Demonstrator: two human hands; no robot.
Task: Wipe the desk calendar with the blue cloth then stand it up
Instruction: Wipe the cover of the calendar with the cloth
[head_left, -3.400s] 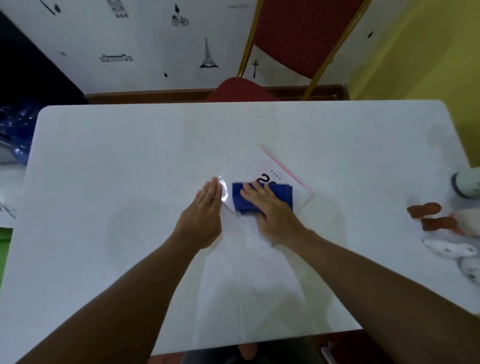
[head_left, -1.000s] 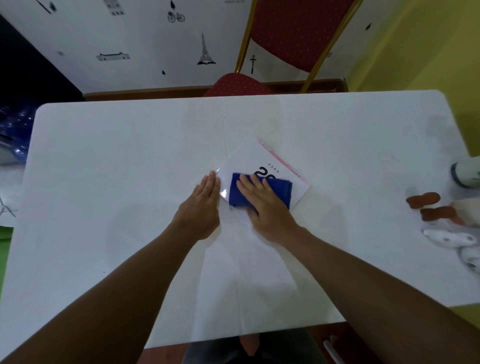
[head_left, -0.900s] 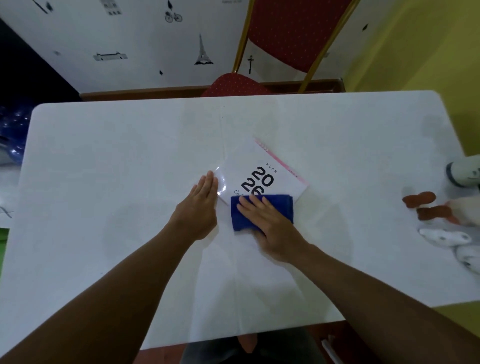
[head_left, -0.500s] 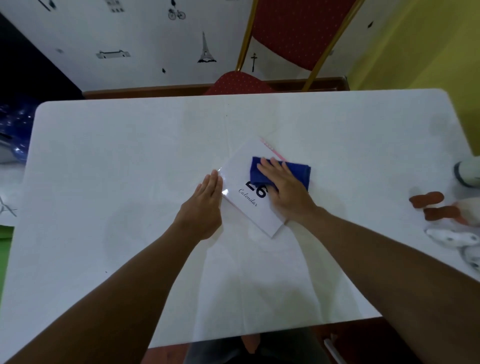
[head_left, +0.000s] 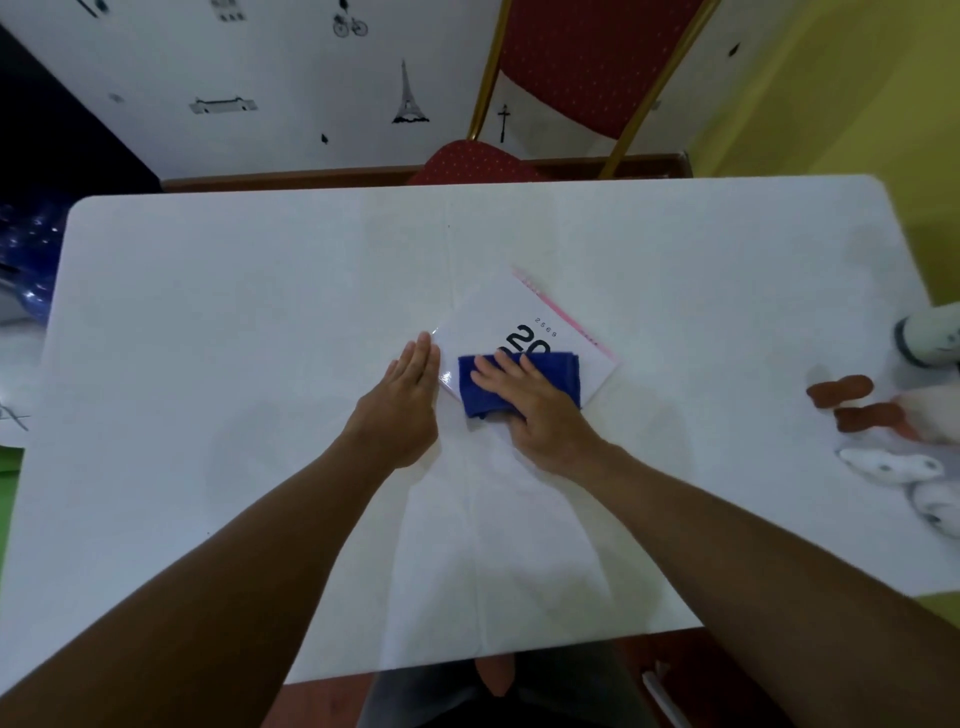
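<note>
A white desk calendar (head_left: 511, 317) with a pink top edge lies flat and turned diagonally on the white table (head_left: 260, 291). Black digits "20" show on its cover. A folded blue cloth (head_left: 563, 371) rests across the calendar's lower half. My right hand (head_left: 530, 405) lies palm down on the cloth with fingers spread, pressing it onto the cover. My left hand (head_left: 402, 402) is flat on the table, fingers together, its fingertips against the calendar's left corner.
A plush toy (head_left: 898, 441) with orange feet and a white bottle (head_left: 930, 338) sit at the table's right edge. A red chair (head_left: 582, 62) stands behind the far edge. Dark blue bags (head_left: 31, 249) lie off the left side.
My right hand has slid the blue cloth from the calendar's upper part back down toward me, uncovering the "20" digits. My left hand stays at the left corner.
</note>
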